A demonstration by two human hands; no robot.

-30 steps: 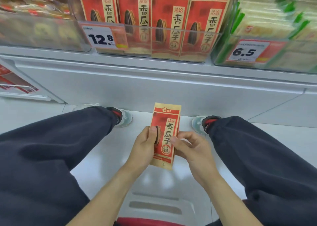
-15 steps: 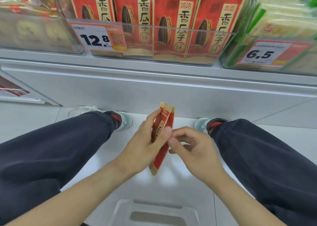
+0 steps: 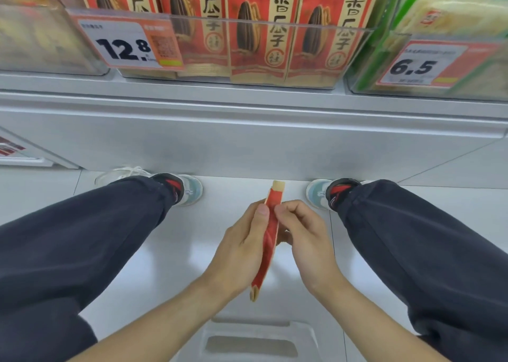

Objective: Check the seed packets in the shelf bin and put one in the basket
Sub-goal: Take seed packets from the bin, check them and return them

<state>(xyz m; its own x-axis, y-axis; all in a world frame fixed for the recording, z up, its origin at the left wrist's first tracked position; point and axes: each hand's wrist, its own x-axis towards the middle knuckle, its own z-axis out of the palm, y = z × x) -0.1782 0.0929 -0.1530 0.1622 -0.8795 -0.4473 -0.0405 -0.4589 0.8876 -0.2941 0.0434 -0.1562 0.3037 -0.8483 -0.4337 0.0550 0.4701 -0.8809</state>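
A red seed packet (image 3: 270,238) is held edge-on between both hands, well below the clear shelf bin (image 3: 275,48) that holds a row of the same red packets upright behind its front wall. The left hand (image 3: 242,249) grips it with the thumb pressed on the near face and the fingers wrapped behind, while the right hand (image 3: 308,240) pinches its other side with curled fingers. The pale basket (image 3: 258,342) sits on the floor below the packet, far beneath the bin.

Basket (image 3: 258,334) cut off at btm edge; packet (image 3: 270,235) face unseen.
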